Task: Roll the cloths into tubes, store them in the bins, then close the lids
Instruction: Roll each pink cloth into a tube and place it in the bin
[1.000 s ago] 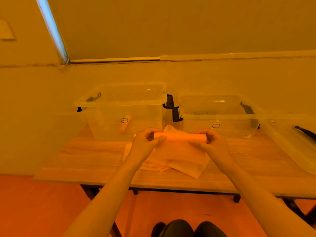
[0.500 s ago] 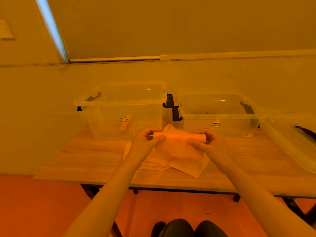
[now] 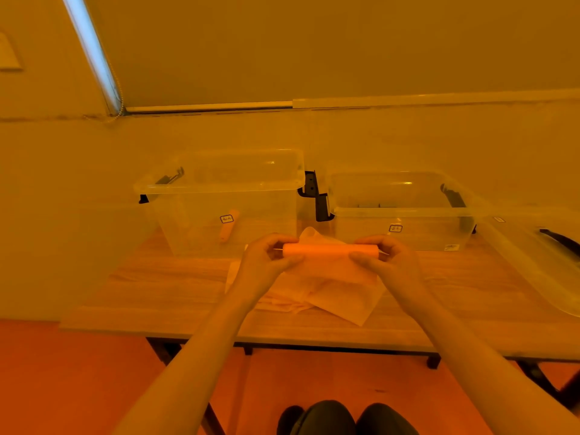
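A cloth (image 3: 326, 251), partly rolled into a tube, is held above the table in front of the bins; its loose tail hangs below the roll. My left hand (image 3: 266, 262) grips the roll's left end and my right hand (image 3: 387, 260) grips its right end. Under it lies a pile of flat cloths (image 3: 339, 299) on the wooden table (image 3: 157, 287). Two clear open bins stand behind: the left bin (image 3: 219, 189) holds one rolled cloth (image 3: 227, 229), while the right bin (image 3: 401, 210) looks empty.
A clear lid (image 3: 539, 255) with a dark handle leans at the table's right end. Black latches show on both bins. The wall stands close behind the bins. My knees are below the table's front edge.
The loose tail under the roll has grown shorter as the tube is wound tighter. Both hands stay at the roll's ends, almost in the same place.
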The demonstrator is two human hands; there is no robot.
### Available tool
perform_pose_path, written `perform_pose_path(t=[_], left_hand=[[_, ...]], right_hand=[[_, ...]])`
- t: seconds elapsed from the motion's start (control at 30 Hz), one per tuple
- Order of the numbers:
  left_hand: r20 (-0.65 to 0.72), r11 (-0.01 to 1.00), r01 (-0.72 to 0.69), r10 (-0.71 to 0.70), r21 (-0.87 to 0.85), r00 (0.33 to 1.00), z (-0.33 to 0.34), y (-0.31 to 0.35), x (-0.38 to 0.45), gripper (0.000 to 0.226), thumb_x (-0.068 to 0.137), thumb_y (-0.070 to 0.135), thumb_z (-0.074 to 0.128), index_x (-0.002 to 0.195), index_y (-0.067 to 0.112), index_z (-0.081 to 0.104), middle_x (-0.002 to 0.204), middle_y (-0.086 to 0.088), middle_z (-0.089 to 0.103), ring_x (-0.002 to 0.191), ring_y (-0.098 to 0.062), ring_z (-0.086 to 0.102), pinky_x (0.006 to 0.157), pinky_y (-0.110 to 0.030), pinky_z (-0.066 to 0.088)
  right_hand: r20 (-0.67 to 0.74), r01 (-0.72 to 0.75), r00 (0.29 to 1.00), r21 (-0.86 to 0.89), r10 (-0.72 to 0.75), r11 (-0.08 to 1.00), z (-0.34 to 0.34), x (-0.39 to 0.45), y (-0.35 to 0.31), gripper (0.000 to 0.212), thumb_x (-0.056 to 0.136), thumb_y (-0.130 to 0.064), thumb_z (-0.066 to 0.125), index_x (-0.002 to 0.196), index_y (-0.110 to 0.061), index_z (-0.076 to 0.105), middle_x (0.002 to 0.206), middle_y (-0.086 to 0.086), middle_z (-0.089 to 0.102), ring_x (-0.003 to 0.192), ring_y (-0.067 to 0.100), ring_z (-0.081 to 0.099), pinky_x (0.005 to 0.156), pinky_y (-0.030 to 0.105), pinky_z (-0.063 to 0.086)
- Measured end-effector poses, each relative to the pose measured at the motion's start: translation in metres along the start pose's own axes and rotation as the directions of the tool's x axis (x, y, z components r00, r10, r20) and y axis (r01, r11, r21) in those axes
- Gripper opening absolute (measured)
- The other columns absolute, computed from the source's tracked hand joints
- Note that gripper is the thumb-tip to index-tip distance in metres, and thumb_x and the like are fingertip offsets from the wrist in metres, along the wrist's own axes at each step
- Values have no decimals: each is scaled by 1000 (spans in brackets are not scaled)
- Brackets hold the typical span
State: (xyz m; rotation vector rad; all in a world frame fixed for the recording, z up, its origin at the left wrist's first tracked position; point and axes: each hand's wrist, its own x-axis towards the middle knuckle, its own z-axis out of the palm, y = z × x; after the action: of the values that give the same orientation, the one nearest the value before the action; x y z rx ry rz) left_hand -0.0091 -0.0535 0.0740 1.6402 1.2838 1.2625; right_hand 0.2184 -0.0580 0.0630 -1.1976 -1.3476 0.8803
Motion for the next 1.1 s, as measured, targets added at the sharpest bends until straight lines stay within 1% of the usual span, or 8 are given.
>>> perform_pose_path(t=[0.17, 0.4, 0.57, 0.7, 0.83, 0.93, 1.0, 1.1], left_hand=[[-38, 1000, 18, -18, 4, 999, 0, 0, 2, 21, 84, 18, 71, 103, 23, 66, 98, 12, 64, 92, -5, 61, 72, -20, 55], [40, 998, -43, 41, 52, 998, 0, -1, -1, 29, 81, 14, 73, 104, 28, 63, 103, 17, 60, 98, -3, 58, 80, -22, 53], [14, 1000, 2, -2, -18, 1000, 2, -6, 0, 26, 87, 17, 68, 111, 22, 61, 104, 1, 66, 90, -15, 65, 71, -24, 56], [8, 998, 16, -15, -55, 1000, 2, -9, 0, 20, 88, 17, 67, 107, 16, 63, 102, -1, 67, 92, -17, 66, 74, -25, 57], [39, 999, -41, 41, 12, 998, -1, -9, -2, 22, 84, 15, 71, 102, 23, 64, 103, 14, 61, 93, -2, 61, 74, -13, 52], [59, 998, -63, 63, 7, 996, -3, -11, -1, 21, 84, 14, 70, 102, 24, 65, 102, 14, 61, 90, -2, 61, 71, -11, 51], [71, 998, -63, 61, 19, 996, -2, -12, -1, 20, 86, 16, 69, 104, 25, 64, 102, 14, 61, 87, -3, 61, 70, -14, 52], [100, 969, -160, 143, 187, 985, -1, -16, -1, 23, 90, 22, 64, 111, 31, 63, 107, 18, 59, 98, 2, 56, 78, -12, 48]], right_hand=[[19, 3, 1000, 42, -3, 999, 0, -1, -2, 30, 78, -9, 75, 104, -21, 63, 105, -8, 63, 93, 5, 61, 60, 15, 53], [20, -8, 1000, 61, 6, 998, 1, -2, 0, 21, 84, -17, 70, 103, -22, 63, 102, -6, 64, 88, 5, 63, 61, 14, 52], [-4, 8, 1000, 66, -8, 998, 3, -5, -1, 29, 79, -12, 75, 100, -28, 63, 105, -12, 63, 92, 1, 60, 60, 13, 52], [-3, 3, 1000, 126, -3, 992, 3, -3, -2, 29, 78, -6, 74, 97, -25, 63, 101, -7, 64, 84, 6, 66, 60, 14, 53], [12, -9, 1000, 128, 7, 992, 3, -2, 1, 23, 81, -10, 72, 99, -23, 63, 100, 1, 67, 76, 11, 70, 62, 19, 56], [-6, -8, 1000, 78, 9, 997, 4, -1, 6, 23, 80, -15, 73, 98, -26, 63, 102, -2, 67, 87, 13, 68, 71, 25, 58], [-22, -7, 1000, 125, 9, 992, 6, -2, 7, 23, 81, -13, 73, 97, -25, 63, 103, -3, 65, 92, 14, 66, 72, 27, 59], [-52, -29, 998, 195, 40, 980, 11, -2, 7, 23, 82, -8, 71, 96, -24, 63, 101, -3, 65, 92, 15, 65, 70, 26, 59]])
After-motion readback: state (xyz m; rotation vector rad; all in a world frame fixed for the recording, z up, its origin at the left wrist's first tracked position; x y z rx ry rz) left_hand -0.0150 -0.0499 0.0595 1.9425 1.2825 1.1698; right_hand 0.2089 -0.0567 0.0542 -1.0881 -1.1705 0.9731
